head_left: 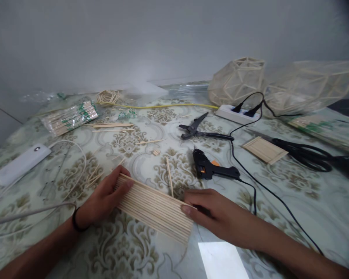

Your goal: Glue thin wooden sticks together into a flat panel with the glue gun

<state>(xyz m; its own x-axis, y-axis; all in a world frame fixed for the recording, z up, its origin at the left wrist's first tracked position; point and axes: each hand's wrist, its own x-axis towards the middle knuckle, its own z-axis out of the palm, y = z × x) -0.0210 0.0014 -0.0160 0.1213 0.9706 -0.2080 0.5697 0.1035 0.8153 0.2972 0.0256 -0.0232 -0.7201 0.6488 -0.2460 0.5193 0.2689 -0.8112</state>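
Note:
A flat panel of thin wooden sticks (157,207), laid side by side, is held between both hands above the patterned tablecloth. My left hand (112,190) grips its left end, thumb on top and fingers beneath. At the right end, my right hand (209,211) pinches the far corner between thumb and fingers. One loose stick (169,176) lies just beyond the panel's far edge. Past the right hand, a black glue gun (212,166) rests on its side. Behind it lie black-handled pliers (196,130).
A white power strip (237,114) with two black plugs sends cords down the right side. Large stick-frame shapes (238,81) stand behind it. Scissors (302,151) and a small stick panel (264,150) lie right. Left are bagged sticks (71,117) and a white device (23,162).

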